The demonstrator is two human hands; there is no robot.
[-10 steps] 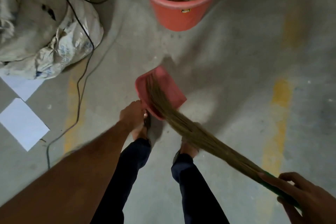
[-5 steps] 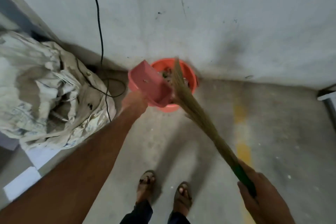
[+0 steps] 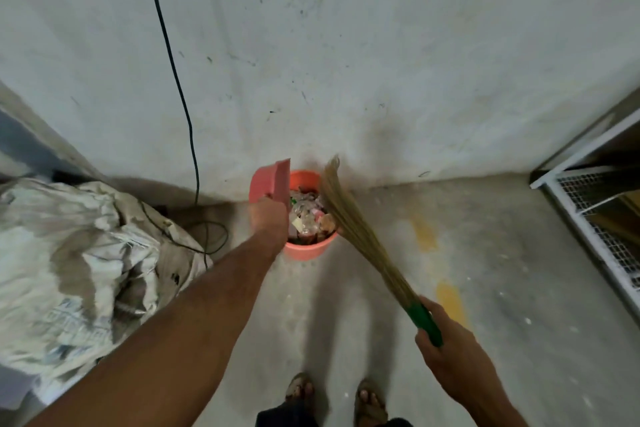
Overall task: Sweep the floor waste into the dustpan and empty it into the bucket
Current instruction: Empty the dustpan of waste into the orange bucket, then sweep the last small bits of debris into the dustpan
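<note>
An orange bucket (image 3: 306,250) stands on the floor against the wall, filled with mixed waste (image 3: 309,215). My left hand (image 3: 269,218) grips the handle of a pink dustpan (image 3: 271,181), which is tipped up on edge over the bucket's left rim. My right hand (image 3: 446,336) grips the green handle of a straw broom (image 3: 349,218). The broom's bristles slant up to the left, and their tips reach over the bucket's right side.
A large crumpled white sack (image 3: 79,263) lies on the left by the wall. A black cable (image 3: 176,80) runs down the wall to the floor beside it. A white wire-mesh rack (image 3: 599,218) stands at the right. My sandalled feet (image 3: 332,395) are at the bottom.
The dustpan has gone from the floor up over the bucket and now stands tipped on edge. The broom has risen with it, and its tips have left the pan for the bucket's right side.
</note>
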